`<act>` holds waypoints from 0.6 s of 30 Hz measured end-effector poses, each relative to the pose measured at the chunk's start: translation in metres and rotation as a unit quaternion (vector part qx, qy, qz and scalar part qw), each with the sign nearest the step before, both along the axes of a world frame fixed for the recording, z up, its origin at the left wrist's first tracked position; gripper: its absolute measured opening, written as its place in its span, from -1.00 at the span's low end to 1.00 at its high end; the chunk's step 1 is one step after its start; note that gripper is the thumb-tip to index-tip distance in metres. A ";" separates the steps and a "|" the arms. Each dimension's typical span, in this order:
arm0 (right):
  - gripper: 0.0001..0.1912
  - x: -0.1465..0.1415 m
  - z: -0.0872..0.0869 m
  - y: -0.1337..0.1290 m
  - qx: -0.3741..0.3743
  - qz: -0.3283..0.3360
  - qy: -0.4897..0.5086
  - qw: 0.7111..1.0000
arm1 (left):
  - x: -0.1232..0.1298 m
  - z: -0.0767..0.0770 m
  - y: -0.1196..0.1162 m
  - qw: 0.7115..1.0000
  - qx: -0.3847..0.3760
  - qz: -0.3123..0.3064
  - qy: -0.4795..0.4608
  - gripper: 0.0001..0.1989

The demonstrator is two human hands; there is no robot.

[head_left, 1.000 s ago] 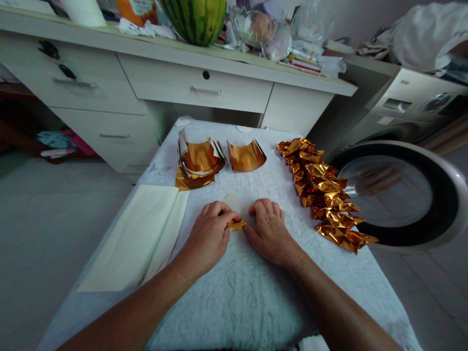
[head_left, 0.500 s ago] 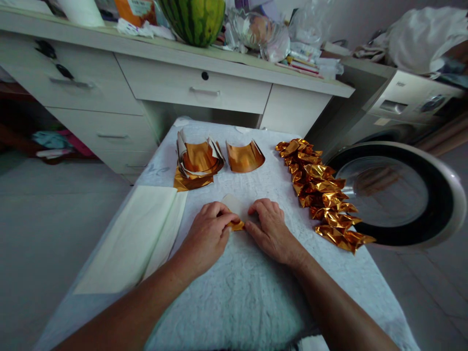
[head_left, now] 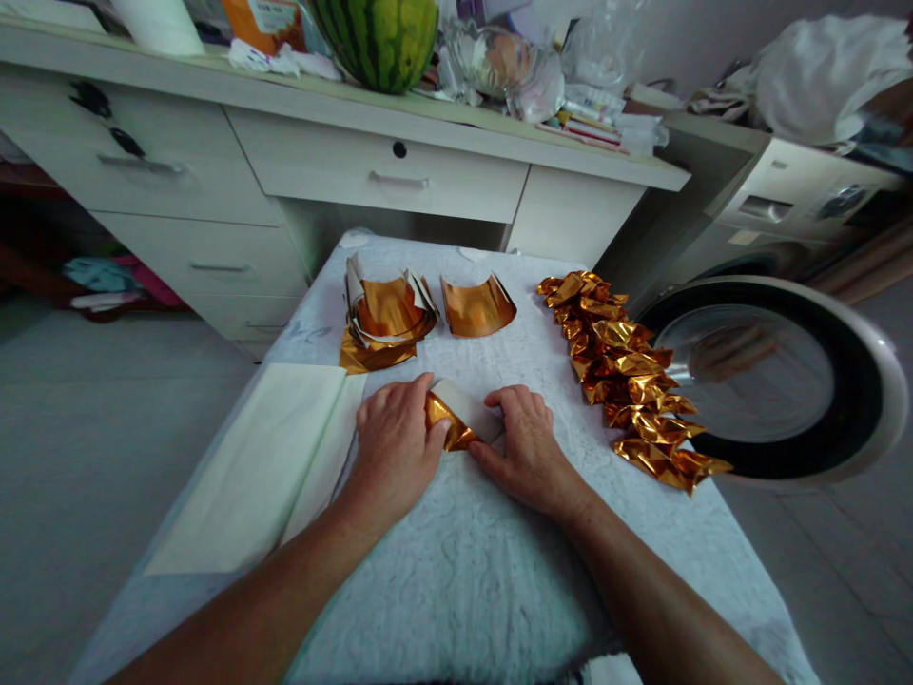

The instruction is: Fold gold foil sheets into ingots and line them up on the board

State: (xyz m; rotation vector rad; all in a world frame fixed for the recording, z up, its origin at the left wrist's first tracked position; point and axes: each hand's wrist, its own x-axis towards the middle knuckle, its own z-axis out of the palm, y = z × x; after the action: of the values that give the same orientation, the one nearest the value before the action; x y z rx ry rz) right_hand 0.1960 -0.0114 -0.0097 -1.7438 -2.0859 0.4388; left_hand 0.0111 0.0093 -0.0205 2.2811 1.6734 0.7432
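Note:
Between my hands on the cloth-covered table lies a sheet of gold foil paper (head_left: 451,428), partly folded, with its pale back facing up and a gold flap along the near left side. My left hand (head_left: 399,438) grips the left edge of this sheet, thumb on the gold flap and fingers together behind it. At the opposite side, my right hand (head_left: 524,447) pinches the near right corner, its thumb and curled fingers around the pale part. Fingertips of both hands are partly hidden.
Curved foil sheets (head_left: 389,304) and one more curled gold sheet (head_left: 477,306) stand at the far side. Crumpled gold foil pieces (head_left: 642,388) line the right edge. Pale folded paper (head_left: 257,466) lies left. A washing machine's open door (head_left: 874,381) juts beside the table.
My left hand has shifted slightly left and away from me, uncovering more of the gold flap and pale back. The right hand stays nearly in place.

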 end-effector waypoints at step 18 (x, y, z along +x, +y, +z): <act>-0.32 0.014 -0.003 0.008 -0.035 -0.038 0.266 0.963 | -0.002 0.012 0.007 0.816 -0.240 -0.030 -0.525 -0.64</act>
State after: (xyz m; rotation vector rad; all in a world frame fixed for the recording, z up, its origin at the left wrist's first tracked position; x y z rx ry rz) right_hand 0.2097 -0.0034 -0.0130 -1.5205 -1.6311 0.8585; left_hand 0.0087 0.0167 -0.0086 1.1474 1.0384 1.1061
